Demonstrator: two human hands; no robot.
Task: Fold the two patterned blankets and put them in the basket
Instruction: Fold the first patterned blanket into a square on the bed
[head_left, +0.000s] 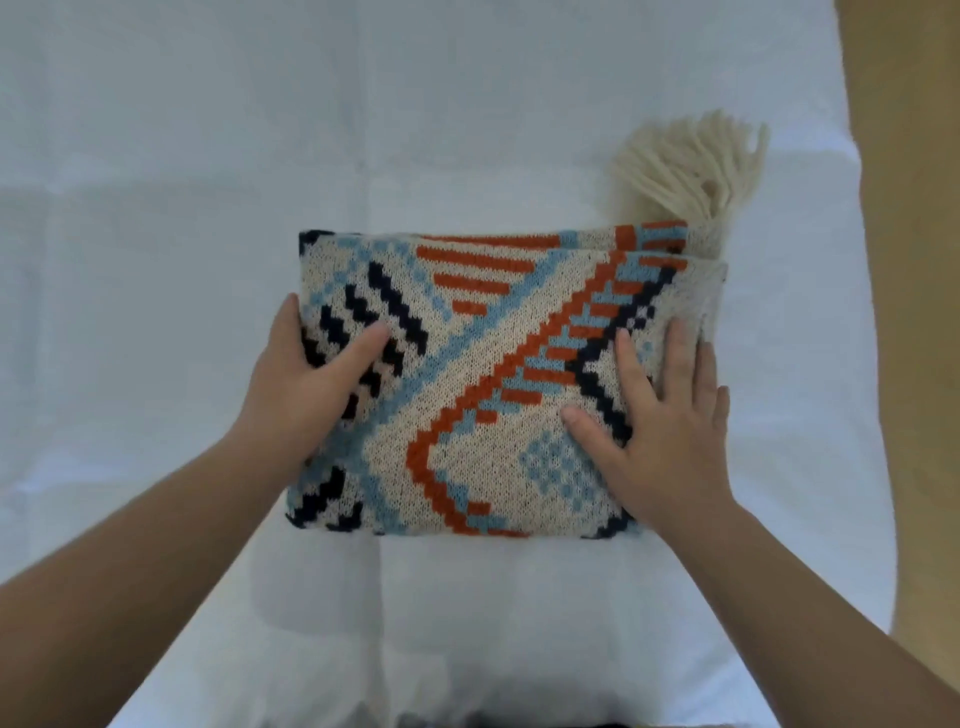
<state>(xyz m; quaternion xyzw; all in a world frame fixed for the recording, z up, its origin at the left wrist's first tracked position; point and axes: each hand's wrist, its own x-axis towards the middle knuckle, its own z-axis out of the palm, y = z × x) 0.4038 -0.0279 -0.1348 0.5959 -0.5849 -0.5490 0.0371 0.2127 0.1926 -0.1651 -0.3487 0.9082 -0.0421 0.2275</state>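
A knitted blanket (483, 374) in cream, orange, light blue and navy lies folded into a thick rectangle in the middle of the white surface. Its cream fringe (691, 166) sticks out at the far right corner. My left hand (311, 379) grips the blanket's left edge, thumb on top and fingers wrapped around the side. My right hand (660, 415) lies flat on the right part of the blanket, fingers spread. No second blanket and no basket is in view.
A white sheet (208, 182) covers the whole work surface. A tan floor strip (914, 260) runs down the right side beyond the sheet's edge.
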